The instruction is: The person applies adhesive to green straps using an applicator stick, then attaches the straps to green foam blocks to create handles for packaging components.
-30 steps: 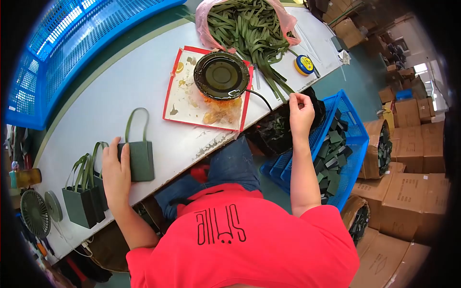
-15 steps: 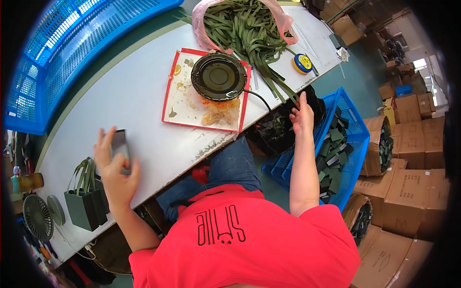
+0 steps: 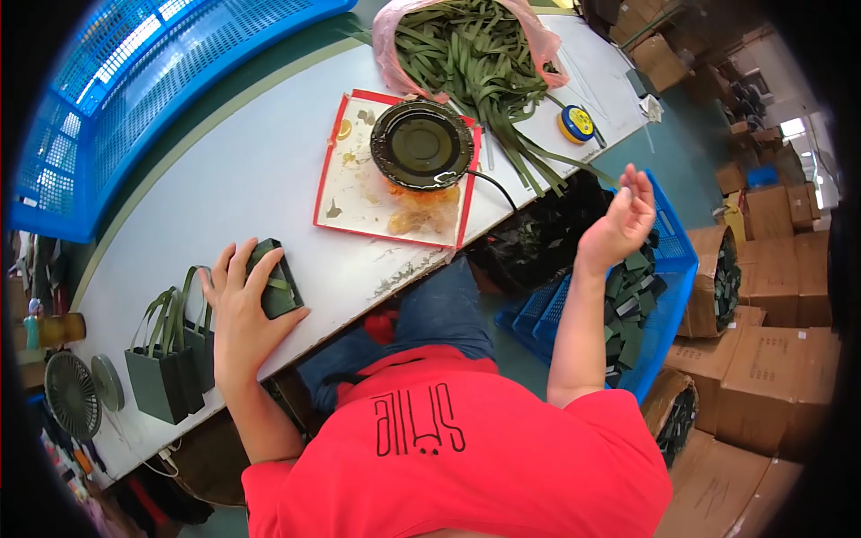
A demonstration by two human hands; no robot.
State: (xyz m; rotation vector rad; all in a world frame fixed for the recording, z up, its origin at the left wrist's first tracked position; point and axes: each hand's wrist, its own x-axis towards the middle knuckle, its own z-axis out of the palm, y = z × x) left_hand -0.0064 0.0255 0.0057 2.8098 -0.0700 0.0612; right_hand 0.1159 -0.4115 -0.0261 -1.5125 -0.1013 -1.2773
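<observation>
My left hand (image 3: 240,309) is wrapped round a small dark green paper bag (image 3: 281,291) lying on the table, thumb on the near side and fingers over the far side. A strip of green ribbon crosses the bag. Just left of that hand, several green bags with ribbon handles (image 3: 157,381) stand upright. Off the table's right edge, my right hand (image 3: 621,224) is closed at the fingertips on the end of a green ribbon (image 3: 587,167). This ribbon stretches from the ribbon heap (image 3: 466,45), which spills out of a pink plastic bag (image 3: 386,49).
A round black pan of dark liquid (image 3: 421,143) sits on a red-edged, stained board (image 3: 345,202); its cord runs to the right. A yellow-and-blue round tin (image 3: 576,124) is nearby. Blue crates (image 3: 668,309) with green pieces, a fan (image 3: 73,394) and cartons (image 3: 762,377) surround the table.
My left hand, blurred and open-fingered before, now grips the small green bag. My right hand has moved right and outward, drawing one ribbon away from the heap. The view has shifted slightly.
</observation>
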